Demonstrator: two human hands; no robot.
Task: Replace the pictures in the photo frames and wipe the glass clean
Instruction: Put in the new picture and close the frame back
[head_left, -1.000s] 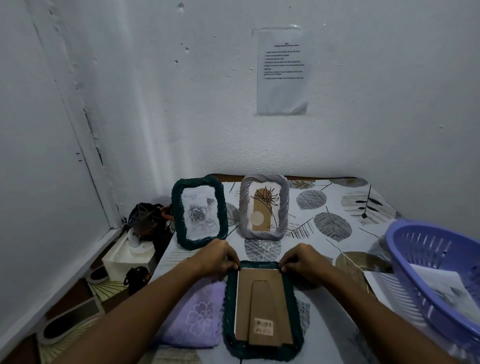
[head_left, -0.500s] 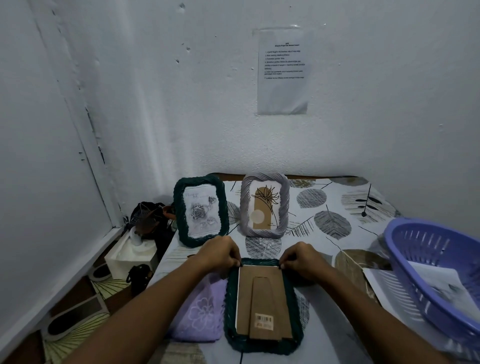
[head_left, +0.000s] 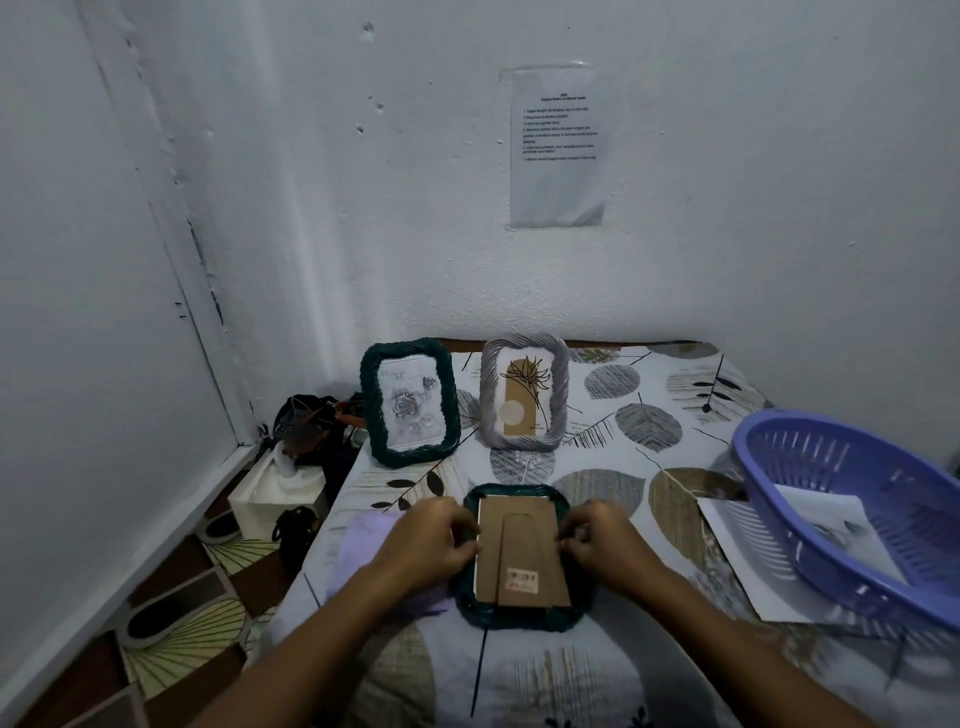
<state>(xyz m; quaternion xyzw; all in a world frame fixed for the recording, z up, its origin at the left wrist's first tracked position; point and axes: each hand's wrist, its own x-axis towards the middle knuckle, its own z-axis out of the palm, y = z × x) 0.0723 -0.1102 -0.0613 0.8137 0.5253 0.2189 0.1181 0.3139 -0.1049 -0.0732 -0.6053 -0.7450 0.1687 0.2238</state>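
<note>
A dark green frame (head_left: 519, 618) is laid face down at the near middle of the worktop (head_left: 597, 675), which is covered by a leaf-patterned cloth. Its brown cardboard backing (head_left: 522, 551), with a folded stand and a barcode sticker, is turned upward. The left hand (head_left: 428, 545) is placed at the left edge of the backing, its fingers curled in against the frame's rim; the right hand (head_left: 602, 543) is set at the right edge in the same way, fingertips pinched at the border between backing and rim. Each grip is thus clenched on the face-down frame, though exactly what is caught under the fingertips cannot be told.

A folded lilac cloth (head_left: 363, 540) is seen just left of the frame, partly covered by the left hand and forearm.

Farther back, two frames are stood upright: a second dark green frame (head_left: 410, 402) holding a grey rose drawing on the left, and a grey twisted-rim frame (head_left: 524, 397) holding a brown and white plant print just to its right.

At the right, a purple slotted basket (head_left: 852, 514) is placed with a printed sheet inside it, and a white sheet (head_left: 737, 561) lies under its near left side.

A printed notice (head_left: 558, 148) is fixed to the far wall. On the floor to the left, a white box (head_left: 278, 491) and dark items are visible.
</note>
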